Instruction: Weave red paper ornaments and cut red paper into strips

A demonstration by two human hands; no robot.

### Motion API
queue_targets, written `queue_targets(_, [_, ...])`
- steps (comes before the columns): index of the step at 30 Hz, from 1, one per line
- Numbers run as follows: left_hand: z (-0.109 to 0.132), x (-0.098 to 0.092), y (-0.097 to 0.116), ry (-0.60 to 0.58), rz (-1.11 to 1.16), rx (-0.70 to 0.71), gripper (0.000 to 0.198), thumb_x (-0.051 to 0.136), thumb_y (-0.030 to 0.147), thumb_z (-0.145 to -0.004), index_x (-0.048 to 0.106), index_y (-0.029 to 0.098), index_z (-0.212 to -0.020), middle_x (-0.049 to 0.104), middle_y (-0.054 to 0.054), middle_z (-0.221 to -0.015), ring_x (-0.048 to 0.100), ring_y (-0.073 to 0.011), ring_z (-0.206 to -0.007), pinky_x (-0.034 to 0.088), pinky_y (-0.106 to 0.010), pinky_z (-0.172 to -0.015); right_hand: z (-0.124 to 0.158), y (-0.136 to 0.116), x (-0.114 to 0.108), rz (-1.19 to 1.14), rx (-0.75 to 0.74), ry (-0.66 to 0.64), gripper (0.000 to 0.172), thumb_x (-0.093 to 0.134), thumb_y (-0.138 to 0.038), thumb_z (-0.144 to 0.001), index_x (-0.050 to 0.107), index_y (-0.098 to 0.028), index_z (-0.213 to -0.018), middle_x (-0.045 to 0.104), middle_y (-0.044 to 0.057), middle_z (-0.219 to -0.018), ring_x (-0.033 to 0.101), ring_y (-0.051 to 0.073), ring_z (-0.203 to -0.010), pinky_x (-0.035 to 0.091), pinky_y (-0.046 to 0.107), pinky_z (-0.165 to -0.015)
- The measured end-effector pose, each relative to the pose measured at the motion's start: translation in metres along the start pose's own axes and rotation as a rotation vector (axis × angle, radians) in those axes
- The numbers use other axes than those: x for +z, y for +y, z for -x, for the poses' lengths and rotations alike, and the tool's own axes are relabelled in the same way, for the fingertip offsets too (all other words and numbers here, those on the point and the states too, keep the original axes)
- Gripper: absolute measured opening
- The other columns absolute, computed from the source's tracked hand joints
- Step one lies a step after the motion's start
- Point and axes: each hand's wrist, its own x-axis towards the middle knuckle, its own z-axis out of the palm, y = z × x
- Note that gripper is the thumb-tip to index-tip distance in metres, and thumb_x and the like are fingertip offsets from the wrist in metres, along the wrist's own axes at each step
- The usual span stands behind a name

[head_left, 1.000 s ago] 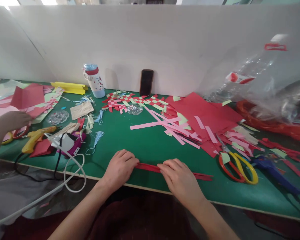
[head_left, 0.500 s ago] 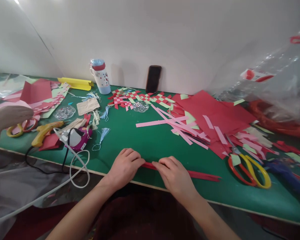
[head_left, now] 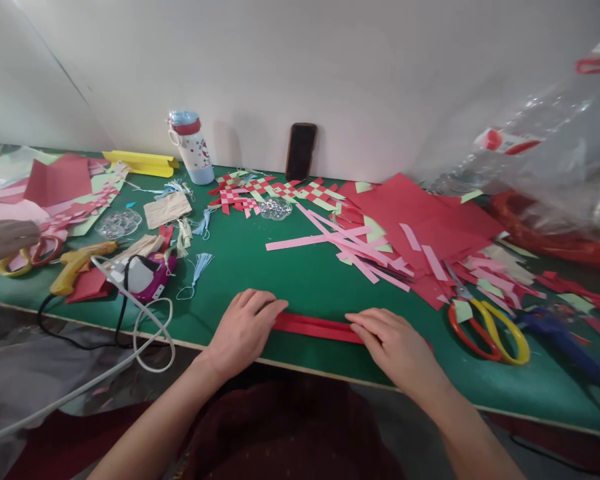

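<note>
A folded red paper strip lies flat along the front of the green cutting mat. My left hand presses on its left end, fingers curled over the paper. My right hand rests on its right part and hides the strip's far end. Behind the hands lie loose pink paper strips and a woven red, pink and green paper mat. At the far left, another person's hand reaches in above a pair of yellow-and-red scissors.
A pile of red paper sheets and orange-and-yellow scissors lie to the right. A yellow glue gun, tassels and a white cable lie to the left. A water bottle and phone stand behind.
My hands have moved apart, with the right hand sliding rightward along the strip. More of the red strip now shows between them. The other person's hand has drawn back left.
</note>
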Motion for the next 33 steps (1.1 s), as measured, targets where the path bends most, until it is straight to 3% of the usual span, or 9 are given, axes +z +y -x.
queue_targets(5, [0.0,0.007,0.022,0.063,-0.062,0.071,0.019,0.049,0.011,-0.094,0.064,0.019,-0.103,0.065,-0.005,-0.098,0.054,-0.0207,-0.091,0.045,-0.036,-0.083,0.006,0.009,-0.004,0.007,0.011,-0.025,0.027,0.044,-0.027,-0.099,0.07,-0.022,-0.101,0.072,0.005,-0.094,0.067,0.019,-0.084,0.053,0.035,-0.076])
queue_targets(11, [-0.007,0.021,0.04,-0.053,-0.138,0.082,0.024,0.051,0.019,-0.096,0.059,0.02,-0.119,0.065,-0.004,-0.107,0.055,-0.0213,-0.094,0.045,-0.038,-0.085,0.011,0.003,0.0,0.035,-0.029,0.083,0.025,0.049,-0.025,-0.097,0.07,-0.02,-0.109,0.068,0.008,-0.101,0.06,0.02,-0.092,0.05,0.036,-0.084])
queue_targets(16, [-0.013,0.02,0.043,-0.094,-0.137,0.022,0.013,0.052,0.02,-0.096,0.063,0.022,-0.103,0.064,-0.003,-0.096,0.053,-0.0216,-0.088,0.043,-0.037,-0.076,0.019,-0.013,-0.004,0.117,-0.049,0.202,0.017,0.056,-0.025,-0.094,0.073,-0.023,-0.097,0.068,0.008,-0.102,0.052,0.023,-0.098,0.041,0.039,-0.084])
queue_targets(21, [-0.014,0.017,0.043,-0.09,-0.085,0.042,0.011,0.052,0.016,-0.094,0.06,0.021,-0.089,0.062,-0.002,-0.092,0.052,-0.0214,-0.087,0.042,-0.037,-0.078,0.024,-0.022,-0.006,0.102,-0.027,0.143,0.017,0.056,-0.027,-0.094,0.072,-0.024,-0.094,0.068,0.005,-0.093,0.051,0.021,-0.091,0.035,0.038,-0.083])
queue_targets(25, [-0.01,0.017,0.04,-0.107,-0.074,0.088,0.014,0.05,0.012,-0.094,0.061,0.02,-0.088,0.062,-0.002,-0.085,0.052,-0.0198,-0.079,0.042,-0.035,-0.072,0.032,-0.02,-0.009,0.091,-0.031,0.167,0.023,0.05,-0.022,-0.097,0.071,-0.024,-0.088,0.068,0.004,-0.088,0.051,0.019,-0.089,0.033,0.038,-0.084])
queue_targets(33, [-0.003,0.013,0.033,-0.092,-0.012,0.079,0.019,0.052,0.016,-0.095,0.068,0.023,-0.102,0.064,-0.002,-0.091,0.054,-0.0199,-0.086,0.044,-0.035,-0.079,0.059,-0.011,-0.02,0.22,0.078,0.197,0.025,0.051,-0.033,-0.096,0.075,-0.028,-0.088,0.069,0.007,-0.094,0.05,0.025,-0.092,0.032,0.043,-0.085])
